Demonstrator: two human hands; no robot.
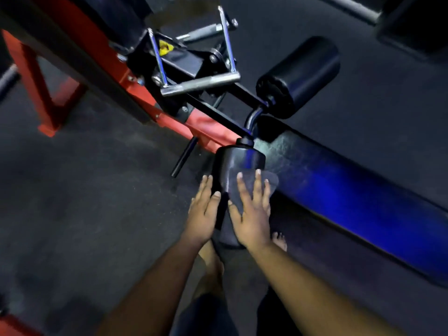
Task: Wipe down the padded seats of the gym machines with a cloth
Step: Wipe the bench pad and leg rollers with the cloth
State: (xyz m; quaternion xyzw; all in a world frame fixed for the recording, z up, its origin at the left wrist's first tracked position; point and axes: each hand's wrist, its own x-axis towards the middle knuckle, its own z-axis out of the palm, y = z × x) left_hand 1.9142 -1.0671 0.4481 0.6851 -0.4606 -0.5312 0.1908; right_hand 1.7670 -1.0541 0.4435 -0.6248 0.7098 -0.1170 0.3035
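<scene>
Both my bare forearms reach forward and slightly inward from the bottom of the view. My left hand (202,214) lies flat, palm down, fingers straight and close together, thumb angled toward the right. My right hand (252,210) sits just beside it, also palm down, fingers straight and a little spread, pressing downward. My wrists are nearly level with each other.

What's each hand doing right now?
Left hand: open, straight fingers resting on the side of the roller pad.
Right hand: open, flat fingers pressing the cloth onto that pad.
</scene>
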